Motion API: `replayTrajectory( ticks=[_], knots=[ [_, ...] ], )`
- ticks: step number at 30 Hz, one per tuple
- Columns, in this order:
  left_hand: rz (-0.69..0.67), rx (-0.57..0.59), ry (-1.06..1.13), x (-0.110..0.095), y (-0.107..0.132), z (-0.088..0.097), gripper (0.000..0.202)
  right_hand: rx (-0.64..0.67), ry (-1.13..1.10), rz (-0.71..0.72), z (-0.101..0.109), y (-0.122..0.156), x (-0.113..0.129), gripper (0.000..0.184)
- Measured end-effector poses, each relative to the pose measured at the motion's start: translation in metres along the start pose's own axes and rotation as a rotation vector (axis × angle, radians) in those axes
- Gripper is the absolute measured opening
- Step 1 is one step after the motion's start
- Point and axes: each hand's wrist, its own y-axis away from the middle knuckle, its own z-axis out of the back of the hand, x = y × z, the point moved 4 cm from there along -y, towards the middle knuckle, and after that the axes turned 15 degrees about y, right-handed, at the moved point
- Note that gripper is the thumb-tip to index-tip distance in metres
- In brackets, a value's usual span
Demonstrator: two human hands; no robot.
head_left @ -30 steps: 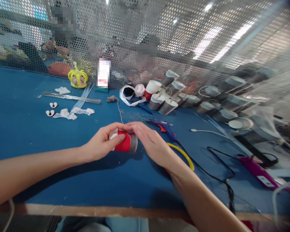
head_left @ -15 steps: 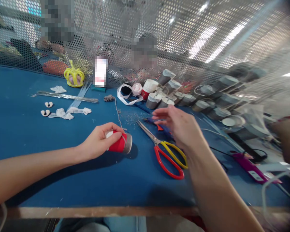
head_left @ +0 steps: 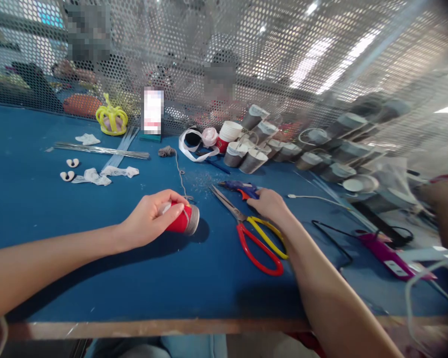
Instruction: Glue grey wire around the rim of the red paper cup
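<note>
My left hand (head_left: 155,219) is closed around a small red paper cup (head_left: 177,223) lying on its side, one end wrapped in grey yarn. A loose strand of this grey yarn (head_left: 181,171) runs back over the table to a small bundle. My right hand (head_left: 271,204) has its fingers around the handle of a blue glue gun (head_left: 242,187) with an orange trigger, the nozzle pointing left. Just in front of the glue gun lie scissors (head_left: 241,215) with one red and one yellow handle, partly beneath my right wrist.
Grey-wrapped cups (head_left: 254,160) stand and lie at the back right, beside white ribbon (head_left: 184,148). Metal rods (head_left: 100,150), white scraps (head_left: 93,176) and a yellow crown-shaped piece (head_left: 112,122) are at left. A purple power strip (head_left: 386,256) and another person's arm (head_left: 442,209) are at right.
My right hand has come down from above the table and closed on the glue gun's handle. My left hand still holds the cup, which has turned slightly.
</note>
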Motion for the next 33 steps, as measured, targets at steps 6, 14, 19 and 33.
replayTrajectory(
  ticks=[6,14,19,33],
  knots=[
    [-0.078,0.027,-0.140,-0.001,0.000,0.001,0.019,0.032,-0.317,-0.011,0.026,0.023,0.015,0.015],
    [-0.083,0.086,-0.170,0.003,-0.003,0.002,0.018,0.423,-0.626,0.227,0.042,0.077,0.058,0.020],
    [0.026,0.118,-0.141,0.007,-0.009,0.003,0.018,0.477,-0.597,0.289,0.030,0.090,0.058,0.020],
    [0.009,0.024,-0.080,0.012,-0.009,0.002,0.016,0.343,-0.049,0.383,0.029,0.113,0.058,0.030]
  ],
)
